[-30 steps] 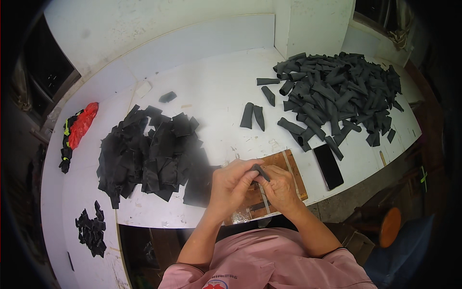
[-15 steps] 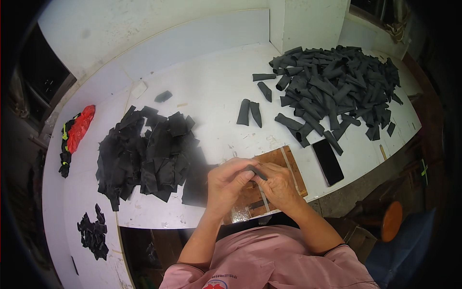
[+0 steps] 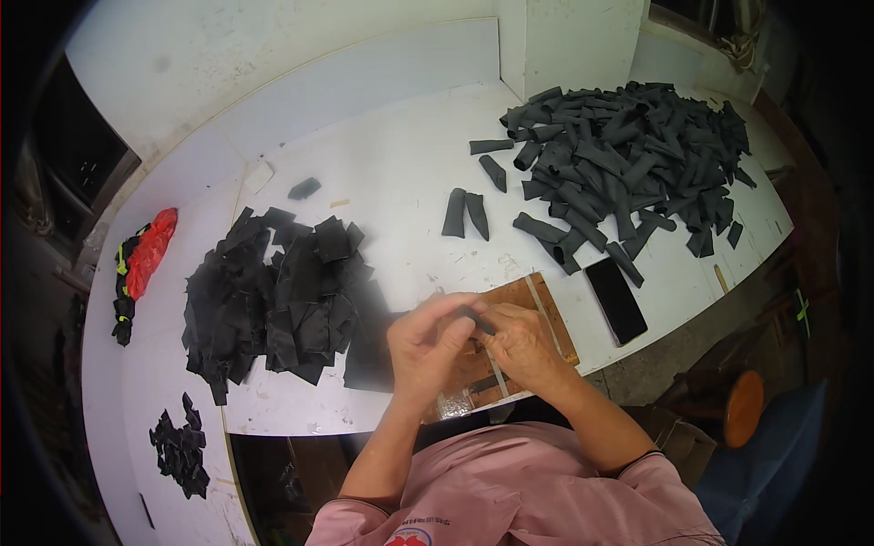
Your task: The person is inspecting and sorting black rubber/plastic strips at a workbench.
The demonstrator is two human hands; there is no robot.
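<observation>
Over the wooden board (image 3: 550, 314), my left hand (image 3: 426, 350) and my right hand (image 3: 523, 350) meet. Both are closed on a small dark fabric piece (image 3: 476, 320), whose folded or rolled end shows between my thumbs and fingers. The rest of it is hidden by the hands. Left of my hands lies a heap of flat black fabric pieces (image 3: 305, 287), with one larger dark piece (image 3: 367, 350) close beside my left wrist. Beyond my right hand spreads a big pile of dark grey fabric tubes (image 3: 619, 164).
A black phone (image 3: 616, 302) lies right of the board near the table edge. Two loose tubes (image 3: 453, 212) stand apart from the pile. At far left are a red plastic bag (image 3: 152, 252) and small black scraps (image 3: 179, 446). A round wooden stool (image 3: 744, 408) stands right.
My hands stay together over the board and shift only slightly. The left fingers have lifted a little, and the dark piece is turned a bit between them. The view has tilted slightly.
</observation>
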